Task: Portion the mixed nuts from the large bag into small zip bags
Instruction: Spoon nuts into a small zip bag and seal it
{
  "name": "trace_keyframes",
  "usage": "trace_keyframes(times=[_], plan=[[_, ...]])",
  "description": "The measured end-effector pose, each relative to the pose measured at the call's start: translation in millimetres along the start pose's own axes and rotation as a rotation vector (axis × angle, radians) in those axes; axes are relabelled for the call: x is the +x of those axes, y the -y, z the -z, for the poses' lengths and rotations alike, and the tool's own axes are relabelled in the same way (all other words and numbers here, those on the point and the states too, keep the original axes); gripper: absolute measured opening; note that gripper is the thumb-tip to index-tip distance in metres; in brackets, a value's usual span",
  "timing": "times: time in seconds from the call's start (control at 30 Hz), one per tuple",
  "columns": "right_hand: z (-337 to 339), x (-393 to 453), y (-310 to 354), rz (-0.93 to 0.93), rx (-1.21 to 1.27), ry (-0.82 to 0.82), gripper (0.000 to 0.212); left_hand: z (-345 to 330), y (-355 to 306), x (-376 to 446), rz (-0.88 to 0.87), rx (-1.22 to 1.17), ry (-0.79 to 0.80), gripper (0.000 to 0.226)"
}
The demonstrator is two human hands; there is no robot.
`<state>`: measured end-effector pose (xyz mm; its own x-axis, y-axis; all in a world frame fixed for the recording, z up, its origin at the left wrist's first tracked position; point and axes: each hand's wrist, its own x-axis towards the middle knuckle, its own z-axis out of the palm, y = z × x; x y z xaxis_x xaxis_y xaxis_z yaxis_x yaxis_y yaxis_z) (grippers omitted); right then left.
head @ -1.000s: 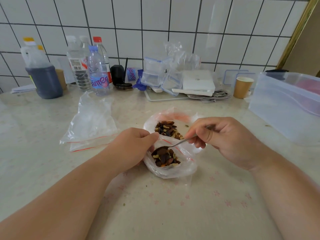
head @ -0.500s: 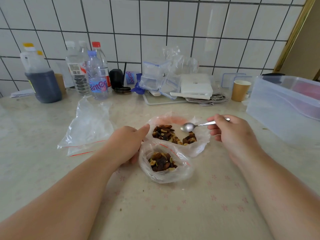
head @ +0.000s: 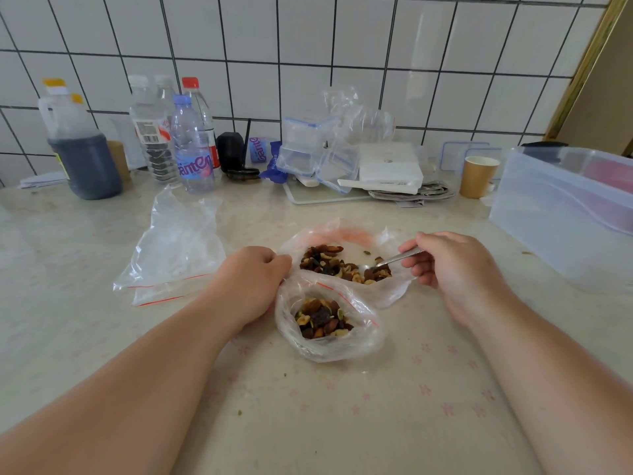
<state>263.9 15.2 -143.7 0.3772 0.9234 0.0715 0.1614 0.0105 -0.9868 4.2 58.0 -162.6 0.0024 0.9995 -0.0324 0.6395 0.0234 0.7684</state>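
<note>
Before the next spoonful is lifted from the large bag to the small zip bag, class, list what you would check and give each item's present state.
1. Spoon gripped firmly: ok, the right hand pinches its handle.
2. Spoon bowl is down among the nuts in the large bag: ok.
3. Spoon is loaded: cannot tell, the bowl is buried in the nuts.
4. Small zip bag mouth is open and facing up: ok, the nuts inside show through the opening.
5. Small zip bag is steadied: ok, the left hand grips its rim at the left.
6. Room left in the small zip bag: ok, its nuts sit well below the rim.
</note>
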Motion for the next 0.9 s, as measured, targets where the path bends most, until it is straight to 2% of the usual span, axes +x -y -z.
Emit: trace_keyframes(times=[0.13, 0.33, 0.6, 0.77, 0.9], plan=[[-8, -6, 2, -0.055, 0.049, 0.093, 0.025, 1, 0, 0, -0.006, 0.024, 0.011, 0.042], [-6, -3, 3, -0.198, 0.244, 0.034, 0.029, 1, 0, -2, -0.020, 0.041, 0.013, 0.041], [1, -1, 6, -0.240, 0.438, 0.048, 0.031, 0, -2, -4, -0.015, 0.042, 0.004, 0.050], [3, -7, 16, -0.222, 0.487, 0.198, 0.043, 0, 0, -2, -0.013, 0.054, 0.009, 0.050], [0, -18, 22, -0.136, 0.367, 0.338, 0.039, -1, 0, -1, -0.001, 0.053, 0.010, 0.049]])
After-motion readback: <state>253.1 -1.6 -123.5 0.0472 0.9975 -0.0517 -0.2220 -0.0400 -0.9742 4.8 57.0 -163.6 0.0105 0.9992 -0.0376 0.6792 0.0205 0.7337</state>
